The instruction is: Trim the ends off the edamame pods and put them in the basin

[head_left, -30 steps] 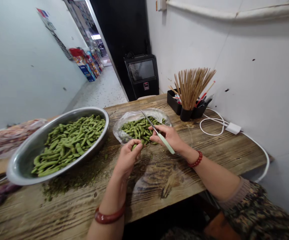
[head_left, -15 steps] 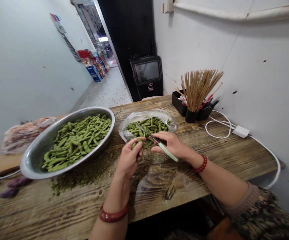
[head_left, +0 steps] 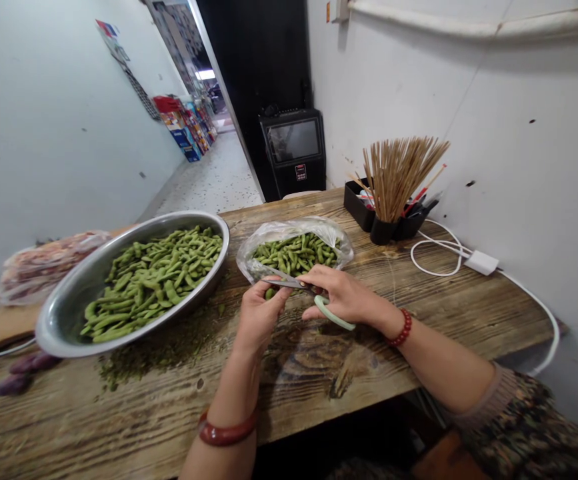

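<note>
Here's the left hand, above the near half of the table, grip pinching a green pod between thumb and fingers — a bit of it pokes out, presumably to give the blades something to reach. The right hand has its grip closed around the scissors, blades parted, pointing left across the pod; its fingers sit near the pivot, probably for control. The blades hide part of the pod and lie very close to the left fingertips, so there's little room to spare!

Just beyond, towards the far edge, a plastic bag lies open with pods inside, likely for easy reach. Over on the left, a big metal basin leans, heaped with pods, green scraps strewn along its near side. By the far right corner stands a black holder of thin sticks; a white cable runs along the right edge — well clear of the hands.
</note>
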The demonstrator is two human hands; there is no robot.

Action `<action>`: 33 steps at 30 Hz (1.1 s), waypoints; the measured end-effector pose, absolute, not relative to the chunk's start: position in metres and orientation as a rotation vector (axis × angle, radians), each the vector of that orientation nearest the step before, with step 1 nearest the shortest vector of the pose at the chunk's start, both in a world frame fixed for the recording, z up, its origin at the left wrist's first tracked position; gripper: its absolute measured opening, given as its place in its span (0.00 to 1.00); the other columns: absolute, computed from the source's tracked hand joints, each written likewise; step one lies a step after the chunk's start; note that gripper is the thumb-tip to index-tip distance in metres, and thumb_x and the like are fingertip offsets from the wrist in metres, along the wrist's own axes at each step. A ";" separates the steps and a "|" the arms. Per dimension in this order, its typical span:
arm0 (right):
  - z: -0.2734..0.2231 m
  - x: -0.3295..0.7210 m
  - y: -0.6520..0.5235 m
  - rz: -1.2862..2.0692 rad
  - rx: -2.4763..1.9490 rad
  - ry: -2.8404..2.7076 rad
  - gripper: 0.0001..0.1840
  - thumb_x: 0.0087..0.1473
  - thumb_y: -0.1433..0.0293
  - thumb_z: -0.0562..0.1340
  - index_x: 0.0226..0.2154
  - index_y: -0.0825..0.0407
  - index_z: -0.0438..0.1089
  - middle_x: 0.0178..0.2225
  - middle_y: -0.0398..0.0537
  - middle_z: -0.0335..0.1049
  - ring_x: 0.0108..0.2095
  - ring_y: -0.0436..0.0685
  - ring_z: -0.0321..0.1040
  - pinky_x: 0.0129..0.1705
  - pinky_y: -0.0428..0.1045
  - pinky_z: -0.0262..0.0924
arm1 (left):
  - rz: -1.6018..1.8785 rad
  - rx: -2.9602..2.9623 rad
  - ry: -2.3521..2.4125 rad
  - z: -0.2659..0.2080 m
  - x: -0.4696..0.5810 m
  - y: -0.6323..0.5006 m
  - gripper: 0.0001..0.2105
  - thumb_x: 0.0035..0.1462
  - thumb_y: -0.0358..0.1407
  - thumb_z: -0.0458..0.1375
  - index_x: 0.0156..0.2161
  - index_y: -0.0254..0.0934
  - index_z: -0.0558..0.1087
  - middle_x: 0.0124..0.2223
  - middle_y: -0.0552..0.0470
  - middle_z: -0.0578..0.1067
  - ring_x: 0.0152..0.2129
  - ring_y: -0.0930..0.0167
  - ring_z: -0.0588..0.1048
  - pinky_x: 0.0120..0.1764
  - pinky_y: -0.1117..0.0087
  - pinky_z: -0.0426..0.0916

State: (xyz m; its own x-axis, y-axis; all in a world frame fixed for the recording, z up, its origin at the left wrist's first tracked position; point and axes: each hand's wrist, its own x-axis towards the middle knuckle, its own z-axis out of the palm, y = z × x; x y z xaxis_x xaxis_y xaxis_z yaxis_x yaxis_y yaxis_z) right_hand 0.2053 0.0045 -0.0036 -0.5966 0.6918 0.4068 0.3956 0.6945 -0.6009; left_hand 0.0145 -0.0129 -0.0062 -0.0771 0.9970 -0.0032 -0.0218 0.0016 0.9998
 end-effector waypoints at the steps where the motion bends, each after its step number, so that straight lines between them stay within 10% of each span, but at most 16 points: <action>1: -0.004 0.205 0.005 0.606 -0.826 -2.269 0.32 0.46 0.58 0.68 0.51 0.54 0.65 0.37 0.49 0.64 0.34 0.54 0.63 0.37 0.49 0.61 | 1.270 1.169 1.258 -0.006 0.014 -0.013 0.13 0.42 0.39 0.68 0.33 0.34 0.74 0.21 0.59 0.68 0.13 0.81 0.58 0.17 0.78 0.52; 33: -0.007 0.211 0.013 0.603 -0.809 -2.330 0.26 0.49 0.61 0.67 0.48 0.55 0.68 0.37 0.50 0.68 0.35 0.55 0.67 0.38 0.47 0.60 | 1.087 1.494 1.397 -0.004 0.006 -0.012 0.11 0.50 0.40 0.60 0.30 0.32 0.75 0.18 0.58 0.65 0.15 0.78 0.58 0.19 0.76 0.52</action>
State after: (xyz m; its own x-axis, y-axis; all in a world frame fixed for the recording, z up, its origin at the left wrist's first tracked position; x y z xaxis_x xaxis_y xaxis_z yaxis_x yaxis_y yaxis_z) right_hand 0.2108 0.0126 -0.0070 -0.6387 0.6679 0.3820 0.3986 0.7119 -0.5782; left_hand 0.0060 -0.0117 -0.0038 0.0202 0.9977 0.0652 0.3080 -0.0683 0.9489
